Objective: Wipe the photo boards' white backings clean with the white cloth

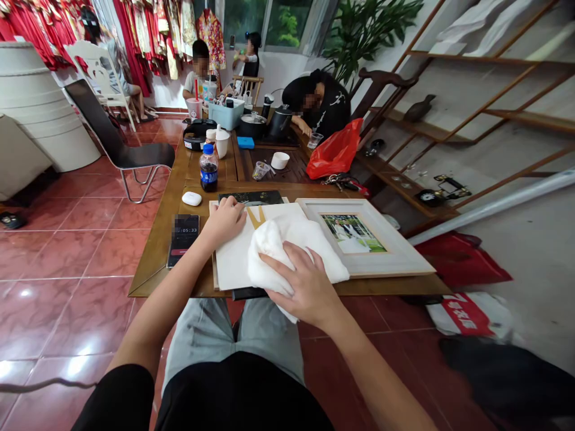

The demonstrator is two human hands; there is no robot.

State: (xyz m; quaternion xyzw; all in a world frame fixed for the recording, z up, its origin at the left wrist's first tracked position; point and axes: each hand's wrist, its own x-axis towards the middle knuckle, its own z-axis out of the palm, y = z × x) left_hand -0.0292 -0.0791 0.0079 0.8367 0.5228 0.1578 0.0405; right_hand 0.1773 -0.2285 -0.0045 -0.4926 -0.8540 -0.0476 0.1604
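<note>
My right hand (305, 284) presses on a bunched white cloth (266, 260), its fingers spread over the top and gripping the folds. The cloth lies on a white panel (231, 260) with a gold mark (256, 216) near its far edge. At the panel's far left corner rests my left hand (228, 221), fingers stretched out and holding nothing. A white picture frame (399, 263) with an outdoor photo (353, 233) lies flat to the right, beside the cloth. Part of a dark flat item (265, 197) shows behind the panel.
On the wooden table (153, 254) are a phone (184, 239), a white earbud case (191, 198), a cola bottle (209, 170), a small white cup (280, 160) and a red plastic bag (335, 152). A person (326, 99) leans over the far right side. Wooden shelves (458, 140) stand right.
</note>
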